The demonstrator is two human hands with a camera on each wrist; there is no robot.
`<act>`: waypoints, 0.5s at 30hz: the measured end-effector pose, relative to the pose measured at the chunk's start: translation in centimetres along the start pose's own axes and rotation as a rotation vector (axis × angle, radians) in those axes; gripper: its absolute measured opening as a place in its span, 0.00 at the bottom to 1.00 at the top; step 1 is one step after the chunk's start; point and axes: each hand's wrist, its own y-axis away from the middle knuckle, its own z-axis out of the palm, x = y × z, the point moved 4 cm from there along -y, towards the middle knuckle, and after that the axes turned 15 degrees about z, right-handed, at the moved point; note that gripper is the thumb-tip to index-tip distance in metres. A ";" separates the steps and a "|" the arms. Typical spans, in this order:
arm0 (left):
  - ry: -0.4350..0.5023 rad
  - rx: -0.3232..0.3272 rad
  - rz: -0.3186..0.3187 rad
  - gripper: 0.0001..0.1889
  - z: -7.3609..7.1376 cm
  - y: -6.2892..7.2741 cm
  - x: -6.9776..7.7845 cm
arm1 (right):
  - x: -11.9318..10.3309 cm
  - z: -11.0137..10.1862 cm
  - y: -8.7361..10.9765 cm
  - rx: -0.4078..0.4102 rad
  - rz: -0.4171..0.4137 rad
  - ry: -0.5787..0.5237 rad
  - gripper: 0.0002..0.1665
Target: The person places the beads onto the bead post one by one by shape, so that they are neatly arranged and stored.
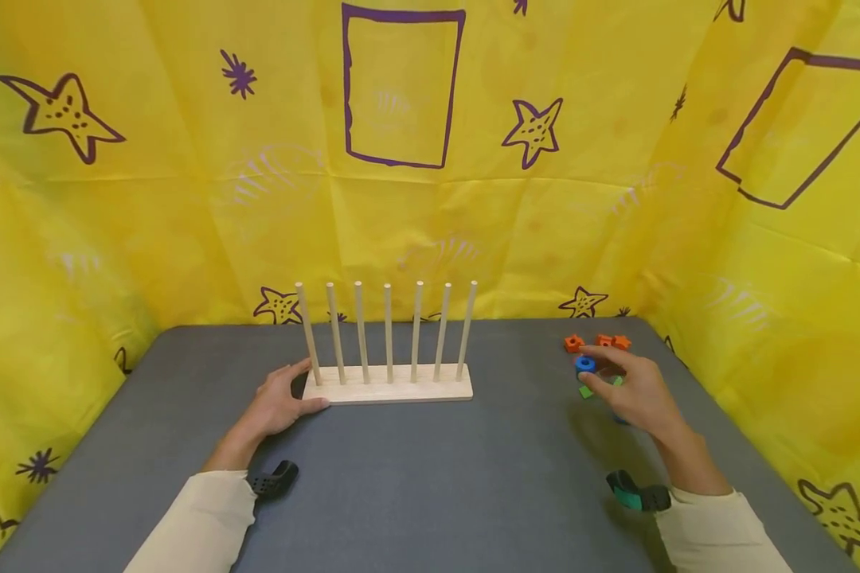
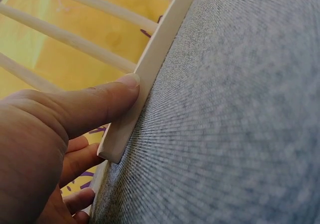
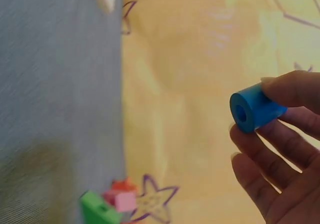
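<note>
A pale wooden peg rack (image 1: 394, 390) stands on the table, several upright dowels (image 1: 389, 334) rising from its flat base. My left hand (image 1: 279, 402) grips the left end of that base, and the left wrist view has the thumb (image 2: 112, 102) laid along its front edge. Off to the right, my right hand (image 1: 638, 390) pinches a blue cylindrical bead (image 3: 255, 108) between thumb and fingers. The bead's round hole faces the camera in the right wrist view. In the head view the bead is held over the group of small pieces.
Orange beads (image 1: 573, 343), one of them a star (image 1: 621, 342), lie at the back right of the grey table (image 1: 401, 485). Green pieces (image 3: 100, 209) and a pink block (image 3: 125, 201) are close by. Yellow patterned cloth (image 1: 401, 215) hangs behind and at both sides.
</note>
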 end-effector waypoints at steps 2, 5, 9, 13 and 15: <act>0.001 0.000 0.000 0.47 0.1 0.0 0.1 | -1.0 -0.4 -0.1 0.000 -0.008 -0.009 0.22; 0.009 0.004 0.001 0.47 0.2 -0.1 0.1 | -2.4 -1.0 -0.4 -0.016 -0.016 -0.059 0.21; 0.010 0.007 -0.006 0.48 0.2 0.0 -0.1 | -4.6 -1.5 -1.0 -0.050 -0.028 -0.141 0.22; 0.008 0.004 -0.016 0.49 0.2 0.0 -0.2 | -7.1 -1.8 -1.7 -0.093 -0.018 -0.215 0.23; 0.012 0.005 -0.019 0.49 0.2 0.0 -0.2 | -8.3 -1.8 -2.0 -0.105 -0.012 -0.236 0.23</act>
